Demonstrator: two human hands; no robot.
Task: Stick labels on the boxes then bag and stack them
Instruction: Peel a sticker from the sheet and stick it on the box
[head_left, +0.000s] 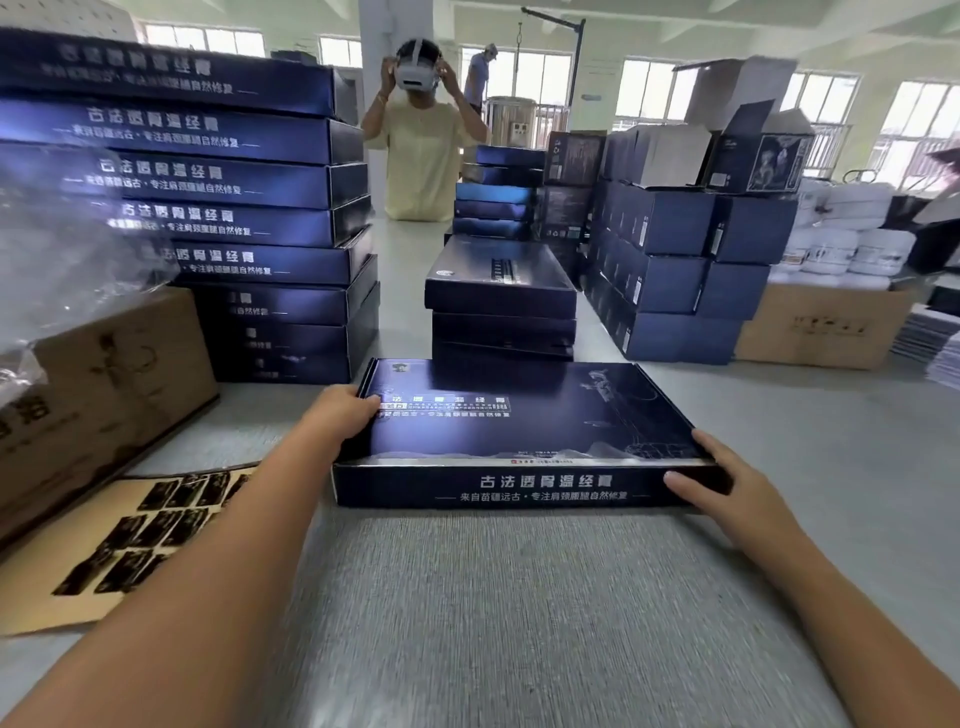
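While flat, box (519, 431) between fingers (366, 404).

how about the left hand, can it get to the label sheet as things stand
Probably yes. The label sheet lies uncovered beside the left forearm, with nothing between them. The left hand only has to let go of the dark blue box it grips first.

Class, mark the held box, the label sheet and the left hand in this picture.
held box (519, 431): head view, dark top face.
label sheet (47, 613): head view, bare tan backing.
left hand (345, 415): head view, back of hand.
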